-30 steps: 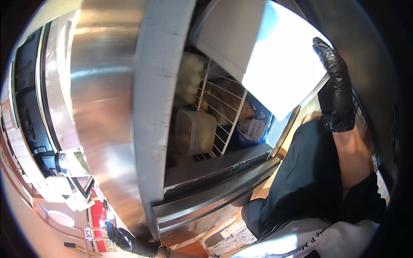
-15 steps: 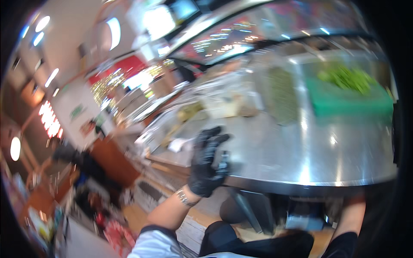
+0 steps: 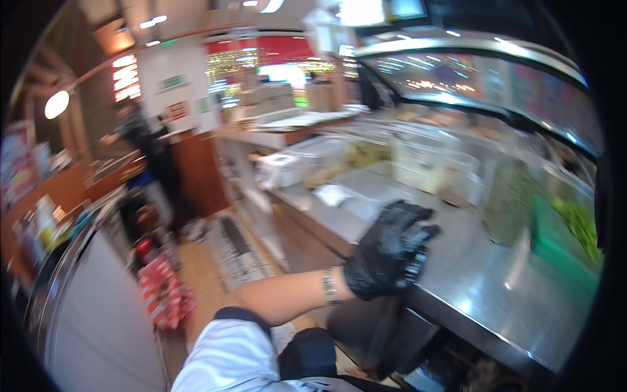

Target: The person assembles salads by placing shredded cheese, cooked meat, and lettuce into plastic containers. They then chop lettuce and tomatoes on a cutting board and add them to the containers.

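My left hand [image 3: 390,253], in a black glove with a metal watch at the wrist, hovers over or rests at the near edge of the steel counter [image 3: 467,271]; I cannot tell which. Its fingers are apart and loosely bent, with nothing seen in them. Just beyond it, a white paper [image 3: 334,195] lies on the counter. To the right stand a clear container with white contents [image 3: 418,166] and a tall clear container or bag of dark green stuff [image 3: 509,199]. A green cutting board [image 3: 558,245] carries leafy greens [image 3: 578,222]. My right hand is outside the picture.
A glass guard [image 3: 450,75] runs behind the counter. On the left, a person in dark clothes [image 3: 157,144] stands beyond the floor mat [image 3: 238,251]. A red-and-white checked cloth [image 3: 163,294] hangs near a pale cabinet [image 3: 108,320].
The view has swung left and levelled, so the counter and cutting board sit farther right. My left hand remains by the counter's edge. My right forearm has left the picture.
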Action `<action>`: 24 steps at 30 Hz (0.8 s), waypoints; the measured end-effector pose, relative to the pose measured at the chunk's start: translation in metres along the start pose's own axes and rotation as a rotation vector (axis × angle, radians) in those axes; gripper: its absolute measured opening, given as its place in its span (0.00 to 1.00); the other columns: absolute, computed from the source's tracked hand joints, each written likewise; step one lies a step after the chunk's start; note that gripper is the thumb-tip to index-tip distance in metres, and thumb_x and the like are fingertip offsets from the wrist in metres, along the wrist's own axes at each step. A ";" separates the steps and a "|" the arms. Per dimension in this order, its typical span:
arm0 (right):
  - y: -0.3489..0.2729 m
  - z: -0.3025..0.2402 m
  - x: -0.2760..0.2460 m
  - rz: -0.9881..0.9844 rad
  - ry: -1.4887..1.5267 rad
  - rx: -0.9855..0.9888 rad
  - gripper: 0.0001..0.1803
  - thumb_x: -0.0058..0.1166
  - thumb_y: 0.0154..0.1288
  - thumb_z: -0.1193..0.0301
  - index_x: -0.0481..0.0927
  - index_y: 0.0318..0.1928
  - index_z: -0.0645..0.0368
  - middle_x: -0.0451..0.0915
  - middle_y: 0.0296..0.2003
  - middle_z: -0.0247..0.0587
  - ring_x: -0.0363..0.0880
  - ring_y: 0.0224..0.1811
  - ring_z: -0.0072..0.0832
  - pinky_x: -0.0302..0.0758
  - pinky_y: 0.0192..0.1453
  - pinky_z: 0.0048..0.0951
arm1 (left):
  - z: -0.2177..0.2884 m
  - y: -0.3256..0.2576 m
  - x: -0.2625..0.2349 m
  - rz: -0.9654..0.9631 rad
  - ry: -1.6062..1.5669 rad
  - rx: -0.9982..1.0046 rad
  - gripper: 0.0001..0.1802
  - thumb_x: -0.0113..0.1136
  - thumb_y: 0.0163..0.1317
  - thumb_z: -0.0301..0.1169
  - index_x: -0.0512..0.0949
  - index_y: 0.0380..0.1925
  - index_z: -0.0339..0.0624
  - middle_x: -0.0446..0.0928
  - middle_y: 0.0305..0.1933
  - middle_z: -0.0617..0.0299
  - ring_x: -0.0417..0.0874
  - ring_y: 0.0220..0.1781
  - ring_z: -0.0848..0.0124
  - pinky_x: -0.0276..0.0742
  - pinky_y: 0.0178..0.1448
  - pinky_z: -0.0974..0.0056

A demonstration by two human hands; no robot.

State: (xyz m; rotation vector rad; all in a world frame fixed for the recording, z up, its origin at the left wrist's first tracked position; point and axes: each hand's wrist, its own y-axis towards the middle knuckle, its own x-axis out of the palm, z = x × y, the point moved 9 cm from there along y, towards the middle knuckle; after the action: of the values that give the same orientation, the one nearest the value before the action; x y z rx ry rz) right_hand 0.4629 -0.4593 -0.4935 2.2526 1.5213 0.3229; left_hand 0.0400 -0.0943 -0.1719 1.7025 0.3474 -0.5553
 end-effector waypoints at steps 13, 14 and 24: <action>-0.216 -0.225 -0.232 0.842 0.428 -0.373 0.15 0.47 0.73 0.67 0.74 0.56 0.58 0.79 0.50 0.36 0.80 0.48 0.28 0.78 0.51 0.31 | 0.000 0.009 0.014 0.038 -0.108 -0.091 0.24 0.56 0.53 0.16 0.77 0.52 0.41 0.71 0.64 0.49 0.69 0.68 0.52 0.64 0.69 0.53; -0.221 -0.297 -0.254 0.838 0.063 -0.639 0.17 0.47 0.74 0.67 0.73 0.58 0.58 0.76 0.55 0.40 0.77 0.54 0.34 0.75 0.57 0.34 | 0.001 0.006 0.008 0.048 -0.116 -0.083 0.23 0.57 0.54 0.17 0.78 0.52 0.41 0.71 0.64 0.49 0.69 0.68 0.53 0.65 0.69 0.54; -0.103 -0.428 -0.198 1.101 -0.984 -0.623 0.65 0.77 0.28 0.41 0.61 0.69 0.51 0.43 0.71 0.72 0.37 0.76 0.63 0.43 0.77 0.59 | 0.000 -0.005 0.005 0.140 -0.228 -0.001 0.17 0.58 0.58 0.19 0.80 0.49 0.40 0.71 0.63 0.50 0.70 0.67 0.54 0.65 0.69 0.55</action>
State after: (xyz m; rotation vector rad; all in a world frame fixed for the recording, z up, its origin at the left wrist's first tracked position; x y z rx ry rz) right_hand 0.1286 -0.5244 -0.1514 1.9530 -0.3317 -0.0571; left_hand 0.0411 -0.0939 -0.1786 1.6285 0.0647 -0.6371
